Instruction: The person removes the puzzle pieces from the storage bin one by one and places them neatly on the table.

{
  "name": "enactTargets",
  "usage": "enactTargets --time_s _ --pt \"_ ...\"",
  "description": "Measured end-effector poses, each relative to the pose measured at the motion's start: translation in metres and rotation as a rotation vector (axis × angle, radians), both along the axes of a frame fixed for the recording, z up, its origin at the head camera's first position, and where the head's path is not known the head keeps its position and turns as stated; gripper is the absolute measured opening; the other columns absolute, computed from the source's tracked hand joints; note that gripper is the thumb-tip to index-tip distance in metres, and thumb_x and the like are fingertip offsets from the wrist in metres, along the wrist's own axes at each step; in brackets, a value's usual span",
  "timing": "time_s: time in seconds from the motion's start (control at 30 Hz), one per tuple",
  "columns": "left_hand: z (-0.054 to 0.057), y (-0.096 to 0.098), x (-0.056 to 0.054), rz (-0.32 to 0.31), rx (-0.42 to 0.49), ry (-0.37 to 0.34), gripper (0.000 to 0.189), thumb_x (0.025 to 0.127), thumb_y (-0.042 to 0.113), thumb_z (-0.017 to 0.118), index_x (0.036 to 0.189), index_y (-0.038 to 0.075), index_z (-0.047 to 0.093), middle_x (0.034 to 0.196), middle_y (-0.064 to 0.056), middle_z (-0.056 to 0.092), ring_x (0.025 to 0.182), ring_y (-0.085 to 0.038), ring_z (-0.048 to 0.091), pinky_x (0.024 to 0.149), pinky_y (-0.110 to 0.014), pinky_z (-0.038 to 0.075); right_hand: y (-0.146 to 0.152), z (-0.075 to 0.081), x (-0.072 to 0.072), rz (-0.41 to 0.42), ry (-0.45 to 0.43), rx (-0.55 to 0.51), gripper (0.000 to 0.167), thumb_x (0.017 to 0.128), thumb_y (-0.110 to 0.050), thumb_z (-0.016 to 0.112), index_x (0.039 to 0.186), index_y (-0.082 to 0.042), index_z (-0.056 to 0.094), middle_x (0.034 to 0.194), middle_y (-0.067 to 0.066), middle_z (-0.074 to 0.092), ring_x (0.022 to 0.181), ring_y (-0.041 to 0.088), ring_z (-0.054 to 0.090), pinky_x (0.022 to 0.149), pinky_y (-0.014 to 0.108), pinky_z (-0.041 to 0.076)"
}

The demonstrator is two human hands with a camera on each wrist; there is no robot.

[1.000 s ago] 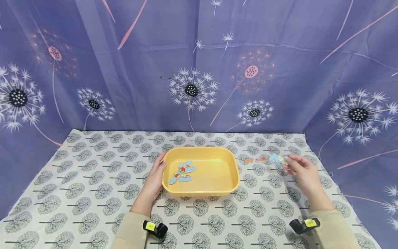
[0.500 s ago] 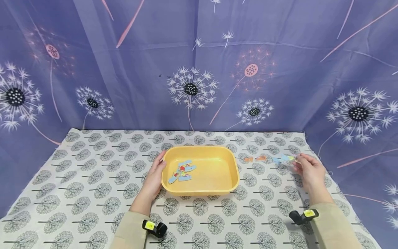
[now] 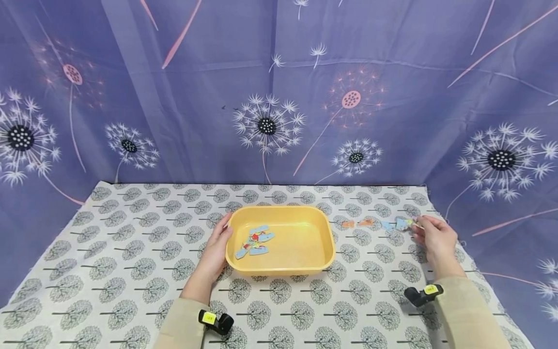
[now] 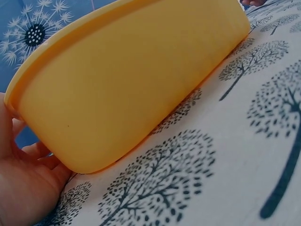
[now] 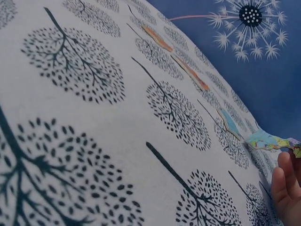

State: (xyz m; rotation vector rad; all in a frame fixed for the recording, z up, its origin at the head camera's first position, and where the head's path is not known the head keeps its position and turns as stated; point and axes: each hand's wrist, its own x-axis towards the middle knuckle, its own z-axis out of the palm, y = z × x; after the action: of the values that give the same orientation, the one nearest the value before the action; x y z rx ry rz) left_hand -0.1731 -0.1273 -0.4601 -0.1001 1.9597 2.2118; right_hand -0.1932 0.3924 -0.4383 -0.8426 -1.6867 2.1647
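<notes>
- Head view: on the desk (image 3: 281,308), covered in tree-print cloth, a yellow basin (image 3: 281,269), upright, long axis left to right.
- Inside the basin, bunched at its left end: flat puzzle pieces (image 3: 265,237), light blue with red and yellow, some overlapping, pointing various ways.
- Left hand (image 3: 217,242) at the basin's left end, curled around the wall, thumb by the rim, with a hold on it.
- Right hand (image 3: 438,240), well to the right of the basin: thumb and fingers pinched nearly together on the right end of a light-blue-and-yellow piece (image 3: 401,224); long axis roughly left to right, free end pointing left toward the basin.
- In a row on the desk between basin and right hand: a pale blue piece (image 3: 387,226), then an orange piece (image 3: 365,222), then a smaller orange piece (image 3: 348,224); both orange ones lying roughly left to right.
- Left wrist view: basin's smooth outer wall across the picture, contents hidden behind it; fingers bent around the end, below the rim.
- Right wrist view: pinched piece raised at the finger end, free end just beside the pale blue one; cannot tell about contact between the two.
</notes>
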Motion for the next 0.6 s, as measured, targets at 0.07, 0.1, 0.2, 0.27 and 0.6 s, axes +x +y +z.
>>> enactTargets --time_s 0.07,0.1,0.2,0.27,0.6 --pt "0.0003 0.0003 0.0006 0.000 0.002 -0.002 0.049 0.102 0.028 0.037 0.150 0.031 0.023 0.151 -0.009 0.030 0.132 -0.030 0.042 0.106 -0.039 0.043 0.0017 -0.0004 0.0004 0.004 -0.008 -0.004 0.005 0.088 -0.011 0.065 0.086 -0.015 0.063 0.065 -0.006 0.069 0.054 0.007 0.067 0.050 0.022 0.057" --pt "0.0005 0.0004 0.0007 0.000 0.004 -0.003 0.049 0.102 0.028 0.037 0.150 0.031 0.023 0.151 -0.009 0.030 0.132 -0.030 0.042 0.107 -0.039 0.043 0.0022 -0.0005 0.0007 0.005 -0.010 -0.006 0.005 0.089 -0.011 0.065 0.086 -0.015 0.063 0.065 -0.006 0.069 0.055 0.008 0.067 0.051 0.022 0.057" --pt "0.0005 0.0002 0.0004 -0.001 0.006 -0.008 0.049 0.102 0.028 0.037 0.149 0.031 0.024 0.151 -0.009 0.031 0.132 -0.030 0.042 0.106 -0.039 0.043 0.0030 -0.0001 0.0023 0.010 -0.010 -0.011 0.004 0.090 -0.012 0.063 0.087 -0.015 0.063 0.065 -0.006 0.069 0.056 0.008 0.067 0.052 0.023 0.058" --pt "0.0005 0.0000 0.0001 -0.001 0.005 -0.009 0.049 0.102 0.028 0.037 0.149 0.032 0.024 0.151 -0.009 0.031 0.132 -0.030 0.043 0.106 -0.039 0.043 0.0034 0.0001 0.0032 0.013 -0.013 -0.016 0.006 0.091 -0.013 0.061 0.086 -0.016 0.063 0.066 -0.006 0.069 0.057 0.008 0.067 0.053 0.023 0.058" --pt "-0.0006 0.0007 -0.0009 0.010 -0.008 -0.008 0.049 0.102 0.028 0.036 0.149 0.031 0.024 0.149 -0.009 0.033 0.130 -0.028 0.044 0.105 -0.036 0.045 0.0066 0.0023 0.0066 0.061 -0.032 -0.061 0.014 0.094 -0.021 0.056 0.105 -0.012 0.056 0.073 -0.006 0.068 0.065 0.009 0.069 0.060 0.023 0.059"
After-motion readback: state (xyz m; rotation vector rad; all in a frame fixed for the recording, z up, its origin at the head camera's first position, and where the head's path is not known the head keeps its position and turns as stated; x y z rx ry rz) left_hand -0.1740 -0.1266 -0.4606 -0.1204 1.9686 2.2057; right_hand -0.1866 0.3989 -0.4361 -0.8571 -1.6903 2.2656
